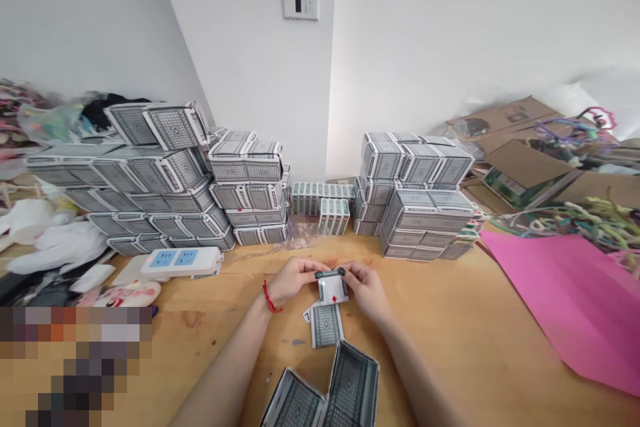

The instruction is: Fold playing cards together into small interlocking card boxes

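Observation:
My left hand (294,278) and my right hand (367,287) meet over the wooden table (450,320) and pinch a small deck of playing cards (332,286) between them; a red diamond shows on its face. My left wrist wears a red string bracelet (270,298). Just below the hands a small stack of face-down cards (326,325) lies on the table, with one white card peeking out at its left. Closer to me, two opened patterned card boxes (330,393) stand at the table's front edge.
Tall stacks of grey patterned card packs stand at the back left (165,180) and back right (420,200), with smaller packs (325,203) between them. A white power strip (181,260) lies left. Pink paper (565,300) covers the right side, cardboard boxes (525,160) and coloured cords behind it.

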A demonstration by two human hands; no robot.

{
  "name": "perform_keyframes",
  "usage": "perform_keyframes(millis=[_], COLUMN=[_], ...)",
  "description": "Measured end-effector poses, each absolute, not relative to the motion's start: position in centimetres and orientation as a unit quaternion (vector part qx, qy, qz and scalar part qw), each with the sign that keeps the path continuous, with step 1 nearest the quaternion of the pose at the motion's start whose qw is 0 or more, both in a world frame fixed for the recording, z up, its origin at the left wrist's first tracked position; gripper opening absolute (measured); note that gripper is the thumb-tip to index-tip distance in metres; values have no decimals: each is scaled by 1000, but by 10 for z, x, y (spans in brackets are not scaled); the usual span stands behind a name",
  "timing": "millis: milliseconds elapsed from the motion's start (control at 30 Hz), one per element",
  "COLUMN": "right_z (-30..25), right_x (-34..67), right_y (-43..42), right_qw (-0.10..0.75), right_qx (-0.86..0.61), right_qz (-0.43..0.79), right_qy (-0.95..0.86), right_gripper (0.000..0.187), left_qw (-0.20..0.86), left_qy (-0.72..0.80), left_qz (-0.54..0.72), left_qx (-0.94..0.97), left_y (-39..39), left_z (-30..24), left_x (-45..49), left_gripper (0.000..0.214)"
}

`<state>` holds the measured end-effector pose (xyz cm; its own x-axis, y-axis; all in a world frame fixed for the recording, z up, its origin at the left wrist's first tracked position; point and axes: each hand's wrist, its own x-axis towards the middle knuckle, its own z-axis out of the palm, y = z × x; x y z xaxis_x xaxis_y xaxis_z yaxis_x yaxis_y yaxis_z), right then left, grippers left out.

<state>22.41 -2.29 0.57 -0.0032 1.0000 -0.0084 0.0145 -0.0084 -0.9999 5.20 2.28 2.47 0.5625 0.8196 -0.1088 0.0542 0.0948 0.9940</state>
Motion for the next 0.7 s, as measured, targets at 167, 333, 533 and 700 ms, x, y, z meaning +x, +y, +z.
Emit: perform_keyframes(millis=[167, 333, 533, 700], right_z=[-1, -1, 1, 4], right_x=[221, 222, 223, 219], right_y=[-21, -19, -20, -21], right_qw=[523, 571, 573, 529], right_qx=[-533, -519, -498, -479], right_qz=[455, 477, 503, 500], right_qy=[-485, -420, -413, -492], right_gripper=[29, 32, 28, 26], left_qw=[626, 625, 606, 579], left_qy=[396, 418, 427, 440], left_qz=[353, 394, 401, 401], left_qx=[572, 529, 538, 557], left_y=[21, 19, 19, 16], left_z=[19, 17, 15, 18], left_x=[60, 66, 65, 65], left_gripper=[21, 30, 21, 19])
